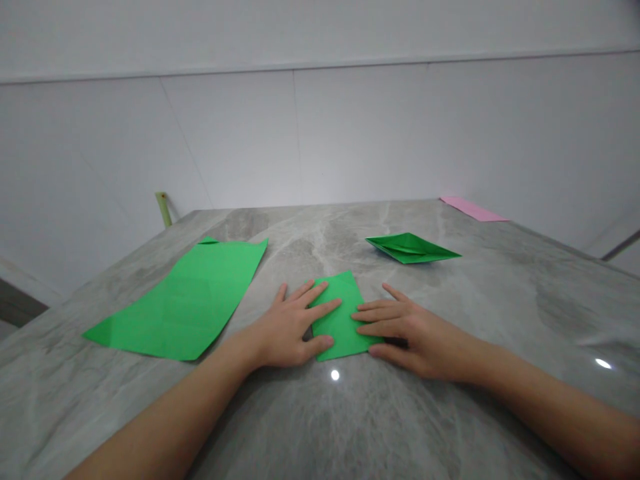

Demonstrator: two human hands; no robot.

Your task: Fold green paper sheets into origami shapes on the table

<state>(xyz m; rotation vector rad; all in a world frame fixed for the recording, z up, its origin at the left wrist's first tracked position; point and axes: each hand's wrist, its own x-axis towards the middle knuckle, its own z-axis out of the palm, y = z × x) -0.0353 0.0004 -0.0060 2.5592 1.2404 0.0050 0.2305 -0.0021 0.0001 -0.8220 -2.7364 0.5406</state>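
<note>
A folded piece of green paper (341,327) lies on the table between my two hands. My left hand (295,325) rests with spread fingers over its left side, the fingertips and thumb touching the paper. From the right, my right hand (400,327) lays its outstretched fingertips on the right edge, with the little finger held off to the side. Both hands partly cover the paper's side edges. Beyond my right hand sits a green folded paper boat shape (411,249), pointed at both ends.
A large green sheet (193,300) with faint creases and lifted corners lies to the left. Pink paper (473,209) is at the table's far right edge. The grey marbled table (320,427) meets a white wall (320,140). A yellow-green strip (163,209) stands by the far left edge.
</note>
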